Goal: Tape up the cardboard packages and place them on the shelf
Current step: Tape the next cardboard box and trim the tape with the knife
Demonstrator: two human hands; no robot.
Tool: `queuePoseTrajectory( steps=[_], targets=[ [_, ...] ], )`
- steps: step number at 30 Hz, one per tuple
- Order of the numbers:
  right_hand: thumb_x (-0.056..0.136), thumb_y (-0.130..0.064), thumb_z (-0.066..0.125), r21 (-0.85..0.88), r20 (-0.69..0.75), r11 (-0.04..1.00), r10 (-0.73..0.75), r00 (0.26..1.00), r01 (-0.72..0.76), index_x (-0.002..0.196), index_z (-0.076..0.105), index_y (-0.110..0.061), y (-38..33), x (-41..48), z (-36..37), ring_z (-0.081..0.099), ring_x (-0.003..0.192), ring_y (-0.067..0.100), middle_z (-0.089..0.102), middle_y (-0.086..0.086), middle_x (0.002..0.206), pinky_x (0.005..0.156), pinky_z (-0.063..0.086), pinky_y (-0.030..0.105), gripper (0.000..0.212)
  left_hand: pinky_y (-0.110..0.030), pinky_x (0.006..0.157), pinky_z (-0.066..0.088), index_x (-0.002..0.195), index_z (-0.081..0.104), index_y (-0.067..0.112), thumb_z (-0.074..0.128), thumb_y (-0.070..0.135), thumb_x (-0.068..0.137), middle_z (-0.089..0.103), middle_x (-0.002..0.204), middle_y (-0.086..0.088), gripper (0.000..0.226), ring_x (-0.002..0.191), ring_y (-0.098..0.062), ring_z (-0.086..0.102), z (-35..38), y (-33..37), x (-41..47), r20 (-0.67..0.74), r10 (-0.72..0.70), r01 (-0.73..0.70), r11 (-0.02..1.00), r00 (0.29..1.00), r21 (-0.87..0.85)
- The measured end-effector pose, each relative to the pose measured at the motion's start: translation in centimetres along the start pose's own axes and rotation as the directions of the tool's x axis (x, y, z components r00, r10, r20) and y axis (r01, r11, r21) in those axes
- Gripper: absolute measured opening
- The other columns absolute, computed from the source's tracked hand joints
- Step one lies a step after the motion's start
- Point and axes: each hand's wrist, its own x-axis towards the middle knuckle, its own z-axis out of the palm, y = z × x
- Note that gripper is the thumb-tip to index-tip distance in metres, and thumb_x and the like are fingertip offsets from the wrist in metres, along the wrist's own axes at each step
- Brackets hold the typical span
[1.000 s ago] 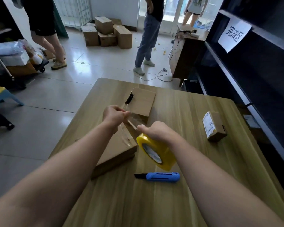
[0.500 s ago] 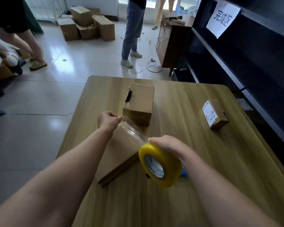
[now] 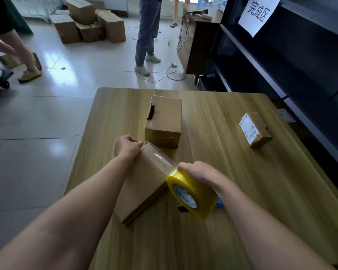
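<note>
Head view, lower centre: my left hand (image 3: 128,147) is curled at the far end of the flat cardboard package (image 3: 141,191), pinching the free end of the clear tape (image 3: 158,158). I cannot tell whether that end is stuck to the cardboard yet. The strip runs right and down to the yellow tape roll (image 3: 191,193), which my right hand (image 3: 199,173) grips from above, clear of the surface (image 3: 232,236).

I judge the taping step barely begun — next the strip wants laying flat along the package, pressing down, then cutting. The blue knife (image 3: 220,203) for that peeks out behind the roll, mostly hidden.

Mid-frame, a taller box (image 3: 164,117) sits just beyond the package and crowds my left hand. A small labelled package (image 3: 255,129) lies toward the right edge, and the dark shelf (image 3: 281,75) fills the right of the frame.
</note>
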Motion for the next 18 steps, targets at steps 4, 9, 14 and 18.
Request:
queuePoseTrajectory(
  steps=[4,9,14,18],
  targets=[
    [0.088,-0.068,0.051,0.000,0.011,1.000,0.001,1.000,-0.001,0.143,0.044,-0.009,-0.2,-0.4,-0.4,0.052,0.123,0.033,0.049,0.014,0.142,0.098,0.042,0.043,0.081,-0.041,0.075,0.057,0.076,0.062,0.017,0.073,0.028,0.084,0.064,0.082,-0.004,0.018,0.079,-0.021,0.062,0.1,-0.3,0.4,-0.009,0.009,-0.009,0.999,1.000,0.031],
    [0.091,-0.065,0.047,-0.006,0.058,1.000,0.012,0.998,-0.012,0.141,0.045,-0.014,-0.5,-0.8,-0.9,0.054,0.113,0.031,0.051,0.013,0.139,0.091,0.041,0.041,0.071,-0.035,0.074,0.052,0.082,0.065,0.015,0.072,0.030,0.084,0.066,0.085,-0.003,0.016,0.082,-0.021,0.061,0.3,-0.4,0.8,-0.037,0.002,0.001,0.996,0.999,0.093],
    [0.092,-0.059,0.048,0.011,0.050,1.000,-0.006,0.999,0.005,0.134,0.051,-0.016,-0.9,-1.0,-1.1,0.054,0.102,0.028,0.055,0.010,0.123,0.085,0.041,0.038,0.061,-0.037,0.078,0.052,0.085,0.065,0.011,0.071,0.025,0.085,0.064,0.088,-0.005,0.015,0.084,-0.022,0.060,0.5,-0.5,0.9,-0.050,-0.011,0.014,0.998,0.999,0.059],
    [0.093,-0.055,0.050,0.003,0.039,1.000,-0.020,0.999,0.020,0.132,0.054,-0.016,-1.5,-1.2,-1.3,0.053,0.099,0.026,0.056,0.011,0.123,0.084,0.040,0.037,0.055,-0.033,0.069,0.046,0.087,0.064,0.012,0.070,0.025,0.087,0.062,0.085,-0.004,0.014,0.077,-0.016,0.057,0.7,-0.9,0.9,-0.019,0.004,-0.003,0.999,1.000,0.045]
  ],
)
